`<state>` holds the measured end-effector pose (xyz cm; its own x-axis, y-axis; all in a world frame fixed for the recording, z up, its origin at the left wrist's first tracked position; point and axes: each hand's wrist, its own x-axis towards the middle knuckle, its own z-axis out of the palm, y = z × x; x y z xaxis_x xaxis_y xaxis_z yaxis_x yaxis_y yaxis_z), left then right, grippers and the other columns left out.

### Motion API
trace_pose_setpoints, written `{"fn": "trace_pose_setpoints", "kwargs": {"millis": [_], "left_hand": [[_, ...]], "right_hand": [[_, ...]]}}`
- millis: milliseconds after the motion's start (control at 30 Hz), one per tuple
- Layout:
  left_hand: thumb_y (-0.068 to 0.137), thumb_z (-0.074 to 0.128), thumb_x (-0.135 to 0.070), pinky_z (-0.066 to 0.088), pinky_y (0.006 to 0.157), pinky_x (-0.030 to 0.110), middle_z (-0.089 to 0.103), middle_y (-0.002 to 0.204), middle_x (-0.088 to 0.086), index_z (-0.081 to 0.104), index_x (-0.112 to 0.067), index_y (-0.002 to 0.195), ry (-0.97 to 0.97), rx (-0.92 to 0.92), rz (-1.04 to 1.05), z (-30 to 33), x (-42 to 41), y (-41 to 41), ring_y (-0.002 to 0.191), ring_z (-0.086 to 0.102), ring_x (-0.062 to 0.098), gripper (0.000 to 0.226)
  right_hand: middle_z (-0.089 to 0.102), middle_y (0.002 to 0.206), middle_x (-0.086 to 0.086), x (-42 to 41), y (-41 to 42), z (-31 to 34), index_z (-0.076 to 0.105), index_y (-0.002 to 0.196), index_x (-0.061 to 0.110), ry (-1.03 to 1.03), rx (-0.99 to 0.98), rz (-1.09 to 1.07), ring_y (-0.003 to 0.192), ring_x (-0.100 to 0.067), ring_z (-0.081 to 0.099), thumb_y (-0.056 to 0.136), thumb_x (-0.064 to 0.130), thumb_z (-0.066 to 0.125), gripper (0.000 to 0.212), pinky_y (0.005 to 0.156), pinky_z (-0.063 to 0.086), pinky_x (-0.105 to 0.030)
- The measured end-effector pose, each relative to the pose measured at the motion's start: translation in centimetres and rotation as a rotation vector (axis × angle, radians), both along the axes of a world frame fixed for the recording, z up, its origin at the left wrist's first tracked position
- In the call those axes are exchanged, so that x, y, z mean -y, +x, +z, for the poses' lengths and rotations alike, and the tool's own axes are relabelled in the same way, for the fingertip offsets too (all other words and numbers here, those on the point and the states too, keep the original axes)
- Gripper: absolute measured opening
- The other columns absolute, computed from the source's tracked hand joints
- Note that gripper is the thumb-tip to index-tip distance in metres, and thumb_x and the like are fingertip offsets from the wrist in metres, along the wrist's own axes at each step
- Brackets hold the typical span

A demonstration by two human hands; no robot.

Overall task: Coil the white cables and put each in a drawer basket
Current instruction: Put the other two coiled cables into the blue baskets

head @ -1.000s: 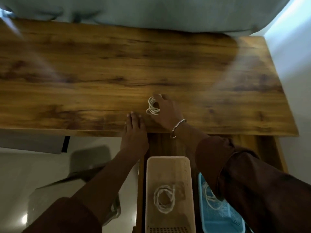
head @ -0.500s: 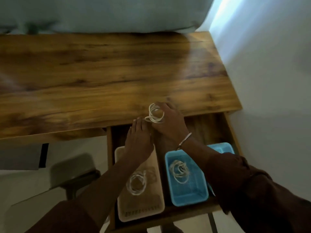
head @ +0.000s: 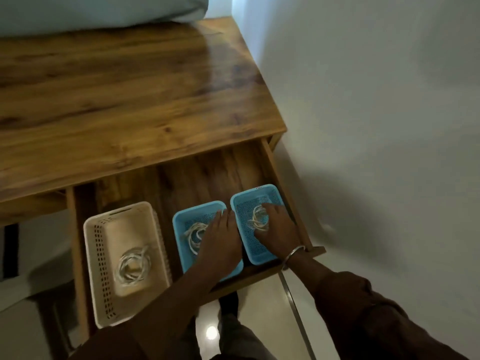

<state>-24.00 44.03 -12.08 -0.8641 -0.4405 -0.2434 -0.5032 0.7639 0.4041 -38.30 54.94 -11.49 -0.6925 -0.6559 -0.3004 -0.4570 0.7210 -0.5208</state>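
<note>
The open wooden drawer (head: pixel 315 249) holds three baskets. A coiled white cable (head: pixel 258 220) sits inside the right blue basket (head: pixel 271 190), gripped by my right hand (head: pixel 276 233), which reaches down into that basket. My left hand (head: pixel 220 239) lies flat with straight fingers over the middle blue basket (head: pixel 179 216), partly covering a second coiled cable (head: pixel 193 233). A third coil (head: pixel 132 266) lies in the cream perforated basket (head: pixel 100 255) at the left of the drawer.
The wooden desk top (head: pixel 130 113) stretches above the drawer, with a pale cushion or bedding (head: pixel 98 11) at its far edge. A white wall (head: pixel 376 100) runs close along the right. Glossy floor (head: pixel 285 307) lies below the drawer front.
My right hand carried the coiled cable off the desk top down into the right blue basket. My left hand moved from the desk edge onto the middle blue basket. The view swung right and down.
</note>
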Motion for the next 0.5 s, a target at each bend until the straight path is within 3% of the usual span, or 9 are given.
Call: {"fn": "trace_pose_setpoints", "kwargs": {"millis": [100,267,333,400,500], "left_hand": [[0.100,0.050,-0.016,0.013,0.128,0.047,0.022,0.166,0.025,0.018,0.004,0.158,0.036,0.080,0.053,-0.5,-0.3,1.6,0.157,0.017,0.039,0.070],[0.099,0.049,-0.016,0.016,0.129,0.047,0.027,0.165,0.026,0.023,0.003,0.158,0.014,0.090,0.160,-1.1,0.5,4.3,0.157,0.019,0.038,0.066],[0.099,0.049,-0.016,0.024,0.127,0.049,0.034,0.162,0.024,0.031,0.000,0.156,0.054,0.005,0.207,-1.0,0.7,5.7,0.154,0.027,0.037,0.062],[0.100,0.048,-0.021,0.041,0.118,0.044,0.045,0.155,0.011,0.040,-0.010,0.152,0.167,-0.154,0.321,-0.2,0.9,7.4,0.146,0.042,0.027,0.053],[0.102,0.054,-0.025,0.054,0.097,0.034,0.061,0.129,-0.001,0.053,-0.023,0.132,0.345,-0.295,0.702,1.9,0.6,10.7,0.117,0.060,0.014,0.030]], "right_hand": [[0.058,0.127,-0.010,0.3,0.4,-2.6,0.056,0.135,0.014,-0.029,0.050,-0.021,0.112,-0.028,0.062,0.077,0.024,0.084,0.066,0.092,0.051,-0.032],[0.058,0.128,-0.011,1.0,1.0,-4.5,0.055,0.135,0.016,-0.044,0.057,0.014,0.108,-0.027,0.064,0.082,0.031,0.080,0.061,0.090,0.055,-0.038],[0.057,0.130,-0.009,0.9,0.9,-4.0,0.056,0.134,0.017,-0.029,0.053,0.056,0.110,-0.028,0.064,0.081,0.029,0.080,0.059,0.091,0.056,-0.041],[0.057,0.132,-0.012,0.6,0.7,-2.9,0.057,0.132,0.014,-0.005,0.040,0.106,0.114,-0.030,0.062,0.079,0.022,0.083,0.060,0.093,0.053,-0.039],[0.063,0.126,-0.011,-0.7,1.6,-0.3,0.063,0.126,0.011,-0.083,-0.011,0.075,0.112,-0.025,0.063,0.081,0.021,0.083,0.050,0.092,0.050,-0.030]]}}
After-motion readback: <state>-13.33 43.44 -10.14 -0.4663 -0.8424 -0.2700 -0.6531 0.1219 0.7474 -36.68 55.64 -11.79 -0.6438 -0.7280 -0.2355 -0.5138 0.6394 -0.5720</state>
